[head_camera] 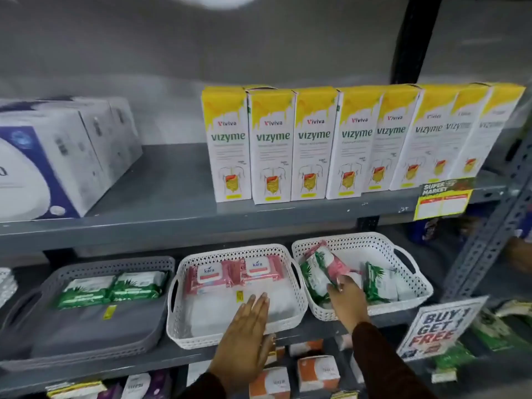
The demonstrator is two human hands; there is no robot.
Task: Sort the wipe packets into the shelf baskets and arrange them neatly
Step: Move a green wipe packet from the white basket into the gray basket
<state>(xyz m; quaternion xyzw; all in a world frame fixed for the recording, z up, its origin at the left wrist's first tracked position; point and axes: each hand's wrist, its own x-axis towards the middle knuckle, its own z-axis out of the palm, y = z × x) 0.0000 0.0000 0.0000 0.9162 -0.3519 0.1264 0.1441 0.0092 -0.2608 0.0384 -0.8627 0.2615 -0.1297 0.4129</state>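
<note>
Three baskets stand side by side on the lower shelf. The grey basket (86,335) at the left holds two green wipe packets (112,286) at its back. The middle white basket (230,336) holds two pink wipe packets (230,273) at its back. The right white basket (414,276) holds a jumble of green packets (380,282) and a pink packet (335,266). My left hand (244,338) lies flat with fingers apart over the front rim of the middle basket, holding nothing. My right hand (347,300) reaches into the right basket, its fingers at the pink packet; the grip is hidden.
The upper shelf carries a row of yellow-and-white Vizyme boxes (313,145) and white-and-blue cartons (57,156) at the left. A "Buy 1 Get 1 Free" sign (440,326) hangs at the right below the baskets. Orange and white packs (316,372) fill the shelf beneath. A grey slotted upright (489,234) stands at the right.
</note>
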